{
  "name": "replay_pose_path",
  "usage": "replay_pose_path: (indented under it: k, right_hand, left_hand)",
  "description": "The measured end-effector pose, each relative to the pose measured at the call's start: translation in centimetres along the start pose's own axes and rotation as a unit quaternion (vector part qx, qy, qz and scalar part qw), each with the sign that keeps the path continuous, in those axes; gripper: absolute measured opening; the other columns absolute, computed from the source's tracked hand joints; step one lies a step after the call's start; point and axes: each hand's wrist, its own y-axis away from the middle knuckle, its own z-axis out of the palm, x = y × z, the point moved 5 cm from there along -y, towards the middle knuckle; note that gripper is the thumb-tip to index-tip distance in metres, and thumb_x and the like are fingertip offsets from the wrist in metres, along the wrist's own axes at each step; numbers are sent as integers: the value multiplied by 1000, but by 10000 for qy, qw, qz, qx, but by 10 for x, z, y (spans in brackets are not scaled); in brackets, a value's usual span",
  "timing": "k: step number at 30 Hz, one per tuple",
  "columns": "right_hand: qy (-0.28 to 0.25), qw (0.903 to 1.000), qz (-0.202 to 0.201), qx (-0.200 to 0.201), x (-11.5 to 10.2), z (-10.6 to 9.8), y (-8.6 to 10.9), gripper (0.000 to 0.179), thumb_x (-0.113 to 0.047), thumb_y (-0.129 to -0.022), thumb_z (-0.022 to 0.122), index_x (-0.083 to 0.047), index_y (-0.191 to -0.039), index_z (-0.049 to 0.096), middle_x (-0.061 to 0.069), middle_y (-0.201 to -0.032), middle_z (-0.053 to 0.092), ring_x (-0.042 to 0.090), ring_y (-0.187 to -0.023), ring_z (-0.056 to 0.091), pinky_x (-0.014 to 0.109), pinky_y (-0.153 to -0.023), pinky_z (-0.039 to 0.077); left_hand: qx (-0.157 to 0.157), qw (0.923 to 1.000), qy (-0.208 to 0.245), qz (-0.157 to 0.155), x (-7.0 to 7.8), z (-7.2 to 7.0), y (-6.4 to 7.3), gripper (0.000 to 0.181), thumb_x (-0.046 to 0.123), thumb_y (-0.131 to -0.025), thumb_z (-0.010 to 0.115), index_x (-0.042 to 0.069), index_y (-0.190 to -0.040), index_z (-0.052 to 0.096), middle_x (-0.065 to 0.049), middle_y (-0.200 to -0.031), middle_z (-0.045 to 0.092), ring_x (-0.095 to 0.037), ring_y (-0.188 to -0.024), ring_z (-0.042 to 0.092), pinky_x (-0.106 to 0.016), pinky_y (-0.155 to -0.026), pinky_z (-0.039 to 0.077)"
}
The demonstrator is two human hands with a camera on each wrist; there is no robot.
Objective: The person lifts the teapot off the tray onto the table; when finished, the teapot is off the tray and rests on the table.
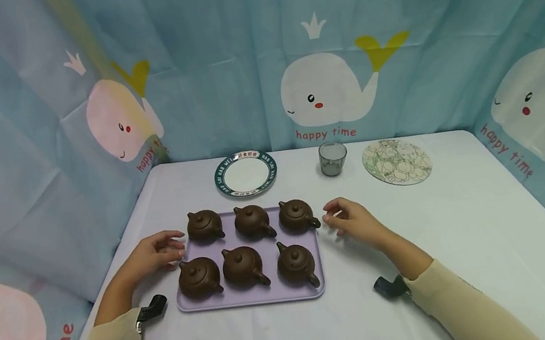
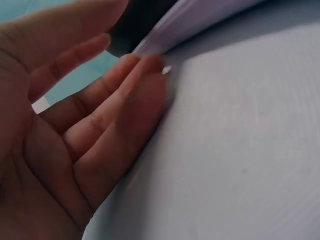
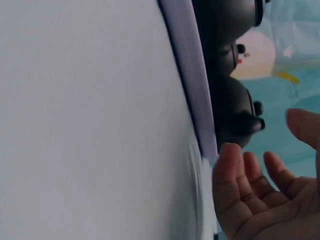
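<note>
A lavender tray (image 1: 276, 292) on the white table carries two rows of dark brown lidded teapots, several in all. My left hand (image 1: 156, 253) is at the tray's left side, fingers loosely bent with nothing held, beside the back-left teapot (image 1: 204, 226) and the front-left teapot (image 1: 199, 278). In the left wrist view its fingertips come close to the tray's edge (image 2: 162, 37). Opposite, my right hand (image 1: 355, 222) hovers by the back-right teapot (image 1: 297, 216), fingers relaxed and the palm bare. The right wrist view puts these fingers just off the tray's corner (image 3: 207, 135).
Behind the tray lies a white plate (image 1: 246, 175) with a dark green patterned rim. A clear glass (image 1: 332, 158) stands right of it, and a round mat with a plant print (image 1: 397, 162) lies further right. A blue whale-print curtain (image 1: 218, 84) hangs behind the table.
</note>
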Motion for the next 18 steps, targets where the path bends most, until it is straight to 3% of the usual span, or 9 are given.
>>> replay_pose_path:
  k: [3, 7, 11, 18]
  right_hand:
    - [-643, 9977, 157, -144, 1, 12, -5, 46, -22, -95, 65, 9, -124, 49, 16, -107, 58, 35, -93, 64, 41, -68, 55]
    - [-1025, 9942, 292, -153, 3, 23, -10, 41, -20, -94, 66, 7, -121, 50, 17, -105, 57, 33, -90, 65, 43, -68, 56]
    - [-1254, 9914, 358, -111, 5, 32, -15, 34, -16, -94, 66, 7, -116, 53, 20, -103, 58, 30, -83, 66, 42, -68, 56]
    - [-1368, 9889, 414, 411, 8, 33, -16, 23, -10, -94, 64, 10, -104, 58, 24, -98, 61, 27, -71, 67, 39, -67, 57]
  left_hand:
    - [-116, 9998, 154, 64, -4, 3, 1, 53, 6, -84, 75, -5, -131, 52, -23, -106, 59, -20, -81, 66, -40, -67, 56]
    - [-202, 9994, 152, 229, -6, 6, 4, 52, -2, -83, 72, -8, -130, 51, -23, -106, 57, -18, -78, 66, -36, -66, 55]
    - [-284, 9987, 153, 406, -8, 9, 6, 54, -8, -82, 70, -11, -132, 49, -25, -108, 56, -16, -78, 64, -29, -68, 53]
    - [-228, 9986, -92, 460, -6, 12, 4, 55, -9, -81, 69, -10, -132, 50, -24, -110, 58, -16, -77, 65, -26, -69, 52]
